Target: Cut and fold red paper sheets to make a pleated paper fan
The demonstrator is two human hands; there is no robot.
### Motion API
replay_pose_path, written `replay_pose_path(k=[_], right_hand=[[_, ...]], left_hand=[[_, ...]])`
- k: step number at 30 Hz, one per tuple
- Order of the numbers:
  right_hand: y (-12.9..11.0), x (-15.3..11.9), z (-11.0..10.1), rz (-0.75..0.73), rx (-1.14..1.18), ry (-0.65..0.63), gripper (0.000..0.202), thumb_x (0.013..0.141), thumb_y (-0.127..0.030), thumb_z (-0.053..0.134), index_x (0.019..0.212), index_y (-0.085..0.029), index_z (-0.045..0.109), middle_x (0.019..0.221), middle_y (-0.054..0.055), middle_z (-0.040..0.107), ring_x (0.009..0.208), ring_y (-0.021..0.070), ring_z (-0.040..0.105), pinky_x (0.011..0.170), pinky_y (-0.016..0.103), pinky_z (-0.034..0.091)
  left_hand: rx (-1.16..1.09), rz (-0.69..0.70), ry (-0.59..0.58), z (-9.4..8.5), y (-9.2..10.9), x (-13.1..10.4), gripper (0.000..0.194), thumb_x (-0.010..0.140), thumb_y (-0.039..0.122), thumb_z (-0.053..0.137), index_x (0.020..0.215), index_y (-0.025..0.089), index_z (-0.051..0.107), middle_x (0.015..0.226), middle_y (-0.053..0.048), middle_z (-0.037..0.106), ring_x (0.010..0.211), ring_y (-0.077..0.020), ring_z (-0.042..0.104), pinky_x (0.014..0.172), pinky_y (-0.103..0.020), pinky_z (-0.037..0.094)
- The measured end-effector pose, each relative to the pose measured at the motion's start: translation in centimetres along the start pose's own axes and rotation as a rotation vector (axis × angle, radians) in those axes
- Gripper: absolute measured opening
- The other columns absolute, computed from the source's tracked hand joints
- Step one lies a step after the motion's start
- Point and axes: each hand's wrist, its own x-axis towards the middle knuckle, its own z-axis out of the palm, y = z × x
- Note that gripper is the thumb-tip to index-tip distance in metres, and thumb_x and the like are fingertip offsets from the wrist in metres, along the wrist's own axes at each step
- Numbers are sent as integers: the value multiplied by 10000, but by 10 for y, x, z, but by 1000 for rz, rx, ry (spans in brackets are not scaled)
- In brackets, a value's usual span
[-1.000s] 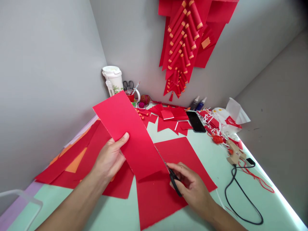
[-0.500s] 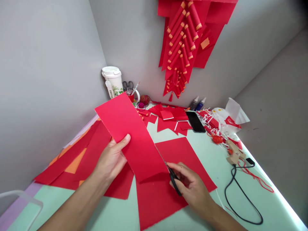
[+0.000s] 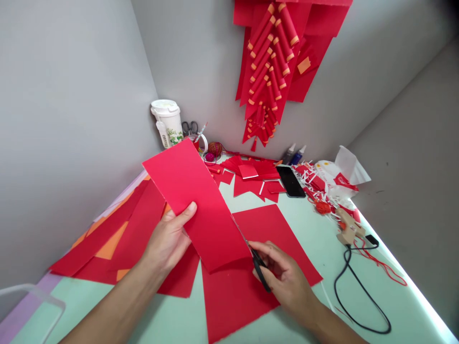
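Observation:
My left hand (image 3: 174, 239) pinches the left edge of a raised red paper strip (image 3: 190, 196), thumb on top and fingers beneath. In my right hand (image 3: 287, 274) is a pair of scissors (image 3: 261, 271) with black handles. Their blades lie along the strip's right edge, near its lower corner. Part of the blades is hidden by the paper. Below the strip, a larger red sheet (image 3: 244, 301) rests flat on the pale green table (image 3: 168, 315). More red paper (image 3: 138, 229) with orange pieces lies under and left of my left hand.
Along the back stand a white cup (image 3: 168, 122), a yarn ball (image 3: 215, 148) and glue bottles (image 3: 297, 155). A phone (image 3: 291, 181), paper shreds (image 3: 311, 179) and a glue gun (image 3: 349, 227) with a black cable lie right. Red paper firecrackers (image 3: 268, 62) hang on the wall.
The strip and my left hand have shifted very slightly. The scissors stay at nearly the same spot on the strip's edge. The whole view has moved a little.

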Motion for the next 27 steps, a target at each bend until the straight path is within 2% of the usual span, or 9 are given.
replay_pose_path(k=[5, 15, 19, 27], right_hand=[[-2, 0, 0, 8, -21, -6, 426, 819, -190, 594, 1233, -259, 668, 956, 49, 670, 845, 179, 580, 935, 352, 464], [1, 0, 0, -8, 8, -15, 451, 816, -173, 584, 1249, -279, 652, 977, 49, 633, 824, 170, 571, 782, 291, 500], [4, 2, 0, -46, 20, 5, 444, 816, -189, 596, 1251, -261, 651, 928, 47, 617, 808, 172, 560, 768, 287, 504], [1, 1, -1, -9, 29, -15, 434, 833, -162, 580, 1245, -279, 649, 964, 41, 601, 836, 167, 545, 809, 293, 479]], left_hand=[[-21, -15, 7, 1, 0, 0, 268, 778, 171, 740, 1043, 181, 701, 1068, -76, 756, 932, -254, 725, 847, -357, 603], [-7, -10, 5, 2, -2, 0, 268, 771, 200, 750, 1035, 196, 704, 1046, -63, 761, 900, -250, 728, 784, -353, 616], [5, 6, -27, 2, -5, 0, 287, 777, 226, 749, 1059, 209, 701, 1127, -65, 739, 956, -257, 716, 819, -356, 606], [-10, -8, -44, 0, -7, 0, 216, 793, 208, 732, 1008, 215, 714, 1051, -53, 761, 940, -247, 723, 848, -350, 597]])
